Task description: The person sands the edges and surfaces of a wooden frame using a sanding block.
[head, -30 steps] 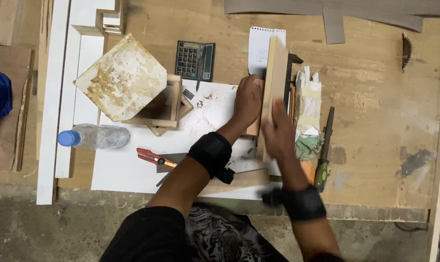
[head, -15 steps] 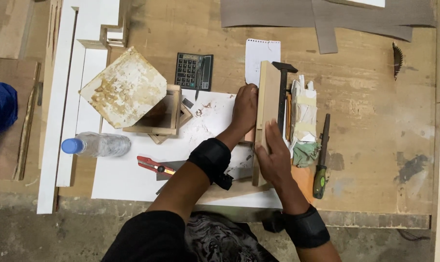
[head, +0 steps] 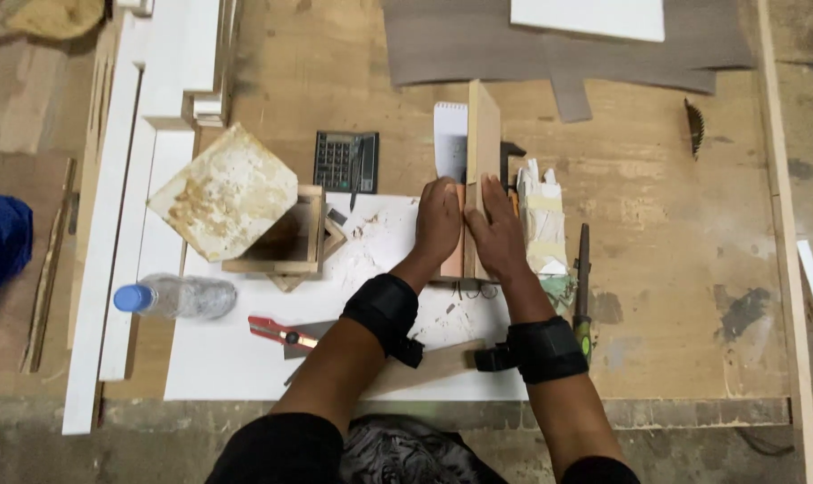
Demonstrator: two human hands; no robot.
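Note:
A thin wooden board point(head: 483, 134) stands on edge, upright, on a white sheet point(head: 245, 358) spread over the workbench. My left hand point(head: 438, 222) presses flat against the board's left side, over a reddish-brown block point(head: 452, 260) beside it. My right hand point(head: 496, 229) presses against the board's right face. Both hands clamp the board between them. Black bands wrap both wrists.
Left of the hands sit a small open wooden box point(head: 285, 235) with a stained square tile point(head: 223, 191) on it, a calculator point(head: 345, 161), a water bottle point(head: 175, 297) and a red utility knife point(head: 279, 332). A screwdriver point(head: 583, 282) and taped bundle point(head: 543, 224) lie right. White boards point(head: 147, 134) line the left.
The board has been tipped from leaning to fully upright on its edge. My right hand has slid up from its lower end to its right face, opposite my left hand.

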